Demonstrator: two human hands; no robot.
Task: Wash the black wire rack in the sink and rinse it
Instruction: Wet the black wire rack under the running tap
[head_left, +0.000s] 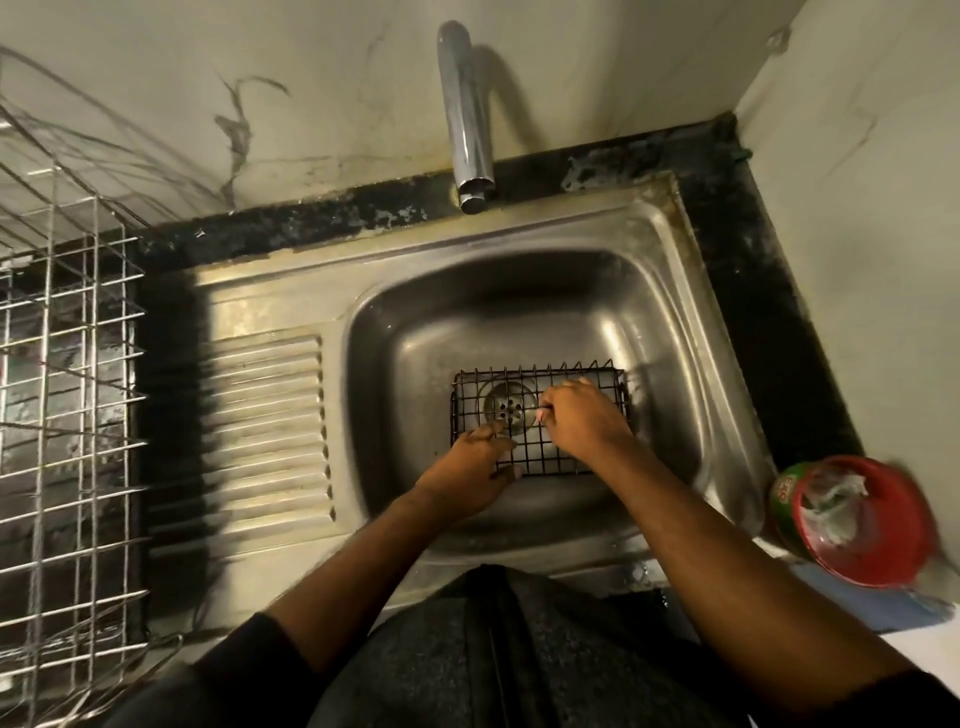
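- Landmark: I take the stainless steel sink (649, 291) as reference; its basin sits in a black countertop (748, 270) that meets pale marbled walls (322, 93) behind it and to its right, forming a corner.
- A chrome tap (465, 119) comes off the back wall and ends over the sink's rear rim; I see no water running from it.
- The ribbed drainboard (265, 431) is the sink's left wing; beyond it stands a silver wire dish rack (67, 395), tall at the frame's left edge.
- At the sink's right front corner sits a red container (867, 519) with crumpled clear plastic inside, touching or just off the rim.
- The black wire rack (535, 384) lies flat on the basin floor, over the drain (510, 407), nearer the front wall than the back; open basin floor remains behind it and to its left.
- My view shows the left hand (475, 467) at the rack's front left corner, fingers curled onto the wires and holding the edge.
- The right hand (584, 418) rests on top of the rack's middle, fingers bent, pinching something small against the grid; I cannot tell what it is.
- Both forearms enter over the sink's front rim.
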